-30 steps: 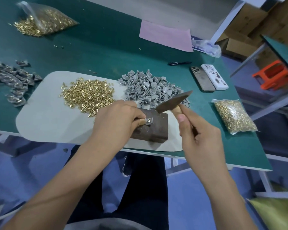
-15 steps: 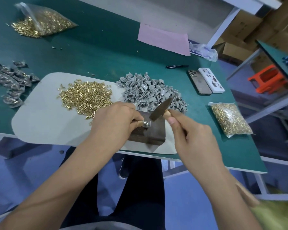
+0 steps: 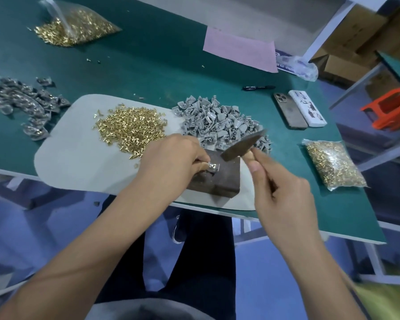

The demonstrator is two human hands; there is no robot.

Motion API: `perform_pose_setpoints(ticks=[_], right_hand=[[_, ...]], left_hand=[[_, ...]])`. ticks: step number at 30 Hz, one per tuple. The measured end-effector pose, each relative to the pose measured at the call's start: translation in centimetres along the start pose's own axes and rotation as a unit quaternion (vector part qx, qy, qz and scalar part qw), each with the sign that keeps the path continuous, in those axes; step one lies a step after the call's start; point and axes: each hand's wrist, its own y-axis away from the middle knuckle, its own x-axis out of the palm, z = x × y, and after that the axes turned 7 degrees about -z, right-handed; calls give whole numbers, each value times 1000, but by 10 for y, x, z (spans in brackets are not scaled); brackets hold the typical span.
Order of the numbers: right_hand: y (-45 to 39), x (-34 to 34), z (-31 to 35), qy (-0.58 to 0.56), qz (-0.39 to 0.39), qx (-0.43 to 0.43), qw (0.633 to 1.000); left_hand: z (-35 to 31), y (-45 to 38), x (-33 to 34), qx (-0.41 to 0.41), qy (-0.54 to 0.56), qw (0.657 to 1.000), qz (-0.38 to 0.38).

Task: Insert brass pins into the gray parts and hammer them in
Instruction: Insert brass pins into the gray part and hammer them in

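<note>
On the far left of the counter lies one heap of shiny metal pieces; behind it is one open bag of brass pins. On the pale mat there is one loose pile of brass pins, too many to count, and to its right one pile of gray parts, also too many to count.

The left hand rests on the one dark block; its fingers are curled and pinch one small part with a bright top, which stands on the block just beyond the fingertips, to their right. Whether a pin already sits in it I cannot tell.

The right hand grips the handle of the one hammer; the head is raised, apart from the part, and its long axis runs from upper right down to lower left, with the low end above and to the right of the part. I judge the coming blow must fall down and left onto the part, close to the pinching fingers.

Further right lie two phones, one pen and one sealed bag of pins.
</note>
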Motion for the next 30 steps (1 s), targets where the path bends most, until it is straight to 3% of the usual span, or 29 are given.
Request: perform_pose_setpoints(ticks=[3, 6, 10, 13, 18, 22, 27, 30], right_hand=[[-1, 3, 3, -51, -4, 16, 999], [-1, 6, 2, 43, 60, 3, 997], [0, 8, 0, -37, 10, 18, 999], [2, 7, 1, 30, 80, 12, 996], [9, -1, -21, 67, 3, 77, 995], [23, 2, -48, 99, 14, 158, 982], [30, 9, -54, 111, 24, 138, 984], [26, 12, -40, 68, -41, 92, 993]], left_hand=[[0, 0, 0, -1, 0, 1000, 1], [-1, 0, -1, 1, -5, 1000, -1], [-1, 0, -3, 5, -7, 1000, 2], [-1, 0, -3, 2, -5, 1000, 4], [-1, 0, -3, 0, 13, 1000, 2], [0, 2, -1, -1, 11, 1000, -3], [0, 5, 2, -3, 28, 1000, 0], [0, 8, 4, -22, 48, 999, -10]])
